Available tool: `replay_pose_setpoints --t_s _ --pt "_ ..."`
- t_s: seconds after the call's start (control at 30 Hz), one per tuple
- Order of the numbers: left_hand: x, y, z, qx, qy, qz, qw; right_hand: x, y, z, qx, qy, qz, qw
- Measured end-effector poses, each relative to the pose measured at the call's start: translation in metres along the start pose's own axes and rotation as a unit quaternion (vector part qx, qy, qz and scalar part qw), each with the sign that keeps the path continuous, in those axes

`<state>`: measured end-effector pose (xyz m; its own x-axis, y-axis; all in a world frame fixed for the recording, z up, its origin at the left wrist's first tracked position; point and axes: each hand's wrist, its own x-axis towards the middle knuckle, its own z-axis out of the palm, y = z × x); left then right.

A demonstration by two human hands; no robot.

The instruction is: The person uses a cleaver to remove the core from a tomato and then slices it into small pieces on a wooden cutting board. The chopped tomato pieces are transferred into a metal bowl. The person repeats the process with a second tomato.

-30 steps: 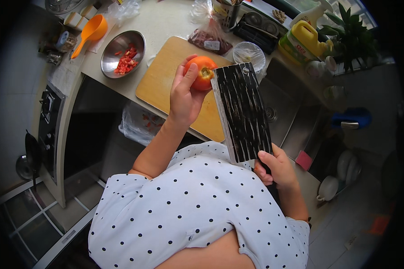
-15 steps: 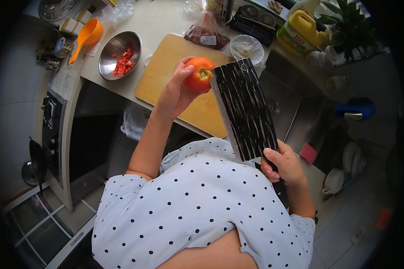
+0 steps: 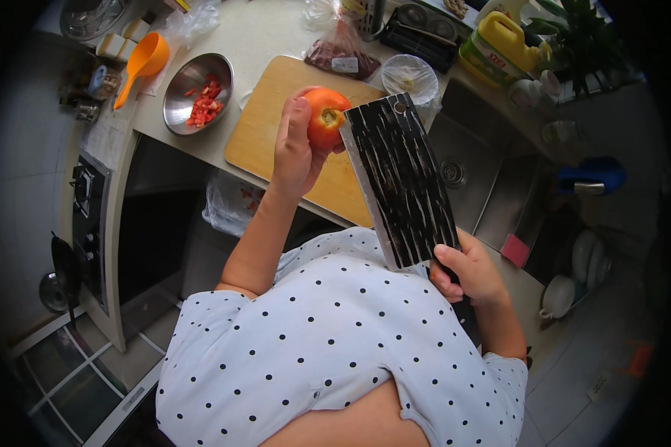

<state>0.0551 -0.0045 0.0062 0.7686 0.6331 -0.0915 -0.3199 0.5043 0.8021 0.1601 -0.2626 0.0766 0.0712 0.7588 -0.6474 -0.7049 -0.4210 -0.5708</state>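
My left hand (image 3: 297, 149) grips a red tomato (image 3: 323, 104) above the cutting board, its cut stem end facing right. In my right hand (image 3: 470, 267) is the handle of a broad cleaver (image 3: 402, 182) with a black, streaked blade and a bright edge on its left. The blade's far corner meets the tomato beside the stem end; whether it bites in is hard to see. Beneath lies a wooden cutting board (image 3: 265, 112). A steel bowl (image 3: 173, 100) with chopped red tomato pieces (image 3: 206, 102) stands left of the board.
An orange ladle (image 3: 143, 63) lies left of the bowl. Behind the board are a plastic bag of dark red food (image 3: 343, 58) and a film-covered bowl (image 3: 410, 78). The sink (image 3: 470, 141) is at the right, a yellow jug (image 3: 497, 45) beyond it. A bin bag (image 3: 227, 205) hangs below the counter edge.
My left hand has turned the tomato slightly and shifted its grip, fingers now more upright. Tomato and cleaver tip have moved slightly left. My right hand keeps its hold.
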Motion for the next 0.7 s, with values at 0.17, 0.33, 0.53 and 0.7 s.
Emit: replay_pose_setpoints --t_s 0.17,0.33,0.53,0.7 --pt "-0.004 -0.005 0.009 -0.006 0.025 0.026 0.999 0.001 -0.001 0.001 0.0 0.002 -0.009 1.0" --pt "-0.001 -0.006 0.019 0.005 0.06 0.059 0.996 0.001 0.003 -0.001 0.019 -0.016 -0.012 1.0" --pt "0.002 -0.012 -0.004 -0.002 -0.03 -0.02 0.999 0.0 0.001 -0.002 0.02 0.0 -0.022 1.0" --pt "0.003 0.002 0.001 0.049 -0.026 -0.027 0.998 -0.002 -0.001 -0.003 0.01 0.012 -0.017 1.0"
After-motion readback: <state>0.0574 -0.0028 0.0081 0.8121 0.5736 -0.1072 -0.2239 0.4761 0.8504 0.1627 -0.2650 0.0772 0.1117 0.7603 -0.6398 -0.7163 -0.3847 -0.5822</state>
